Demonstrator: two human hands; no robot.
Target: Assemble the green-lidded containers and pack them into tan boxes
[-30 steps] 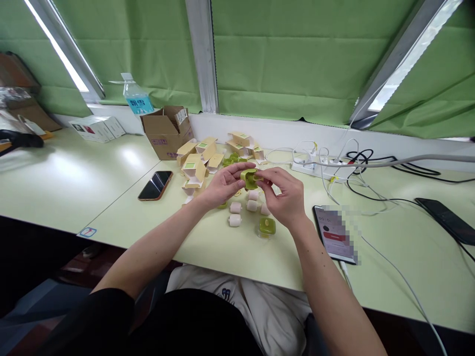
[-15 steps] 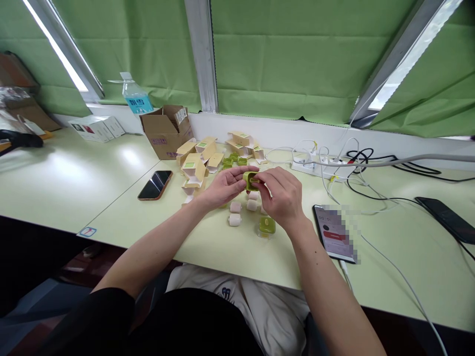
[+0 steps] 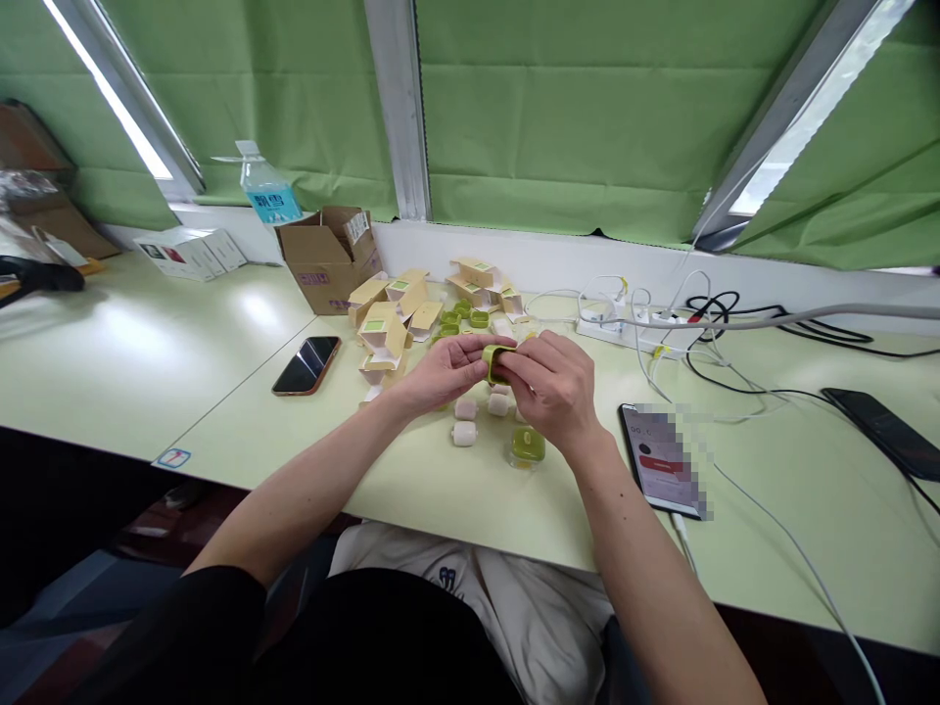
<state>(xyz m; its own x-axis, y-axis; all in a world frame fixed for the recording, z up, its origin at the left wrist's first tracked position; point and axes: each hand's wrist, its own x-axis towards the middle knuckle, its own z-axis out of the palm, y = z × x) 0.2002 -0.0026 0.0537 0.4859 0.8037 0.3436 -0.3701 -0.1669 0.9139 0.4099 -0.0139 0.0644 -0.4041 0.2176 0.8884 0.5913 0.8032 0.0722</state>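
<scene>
Above the table, my left hand [image 3: 451, 372] grips a small green square plastic lid [image 3: 491, 362] by its edge, hollow side toward the right. My right hand [image 3: 554, 387] has its fingertips pinched inside the lid's hollow; whether they hold a small part there is hidden. Below the hands lie several whitish-pink rollers [image 3: 464, 434], some partly covered by my right hand. A small clear container with a green lid [image 3: 527, 446] stands near my right wrist. More green square pieces [image 3: 479, 319] lie behind my left hand.
Opened small cartons [image 3: 386, 333] are heaped behind my left hand, beside a brown cardboard box [image 3: 330, 262] and a bottle [image 3: 268, 186]. One phone [image 3: 306, 366] lies left, another phone [image 3: 661, 460] right. A power strip [image 3: 638, 331] and cables run along the wall.
My right fingers have pushed deeper into the green lid, and the lid has turned slightly. My left hand keeps its grip in nearly the same place.
</scene>
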